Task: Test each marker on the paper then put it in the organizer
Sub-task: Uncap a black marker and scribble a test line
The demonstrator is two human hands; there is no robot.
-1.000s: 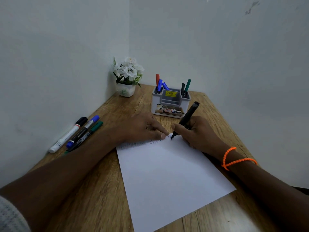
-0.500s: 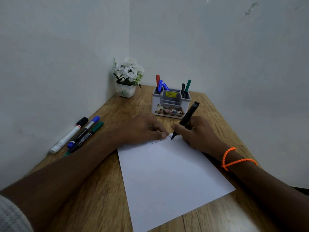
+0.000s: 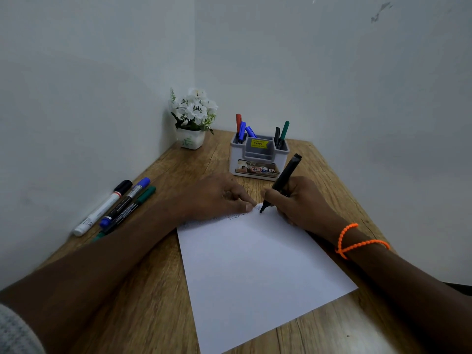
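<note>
A: What lies far left on the surface (image 3: 158,290)?
B: Three capped markers (image 3: 116,206) by the wall.
A: And the left hand (image 3: 217,196)?
B: Relaxed, fingers pressing the paper (image 3: 255,272) at its top edge.
A: The right hand (image 3: 298,200)?
B: It grips the black marker (image 3: 282,181), tip on the paper beside a zigzag line.
A: The organizer (image 3: 258,159)?
B: Just behind both hands, holding several markers.

One head-worn view looks forward and down, close over the table (image 3: 158,297) toward the wall corner.
</note>
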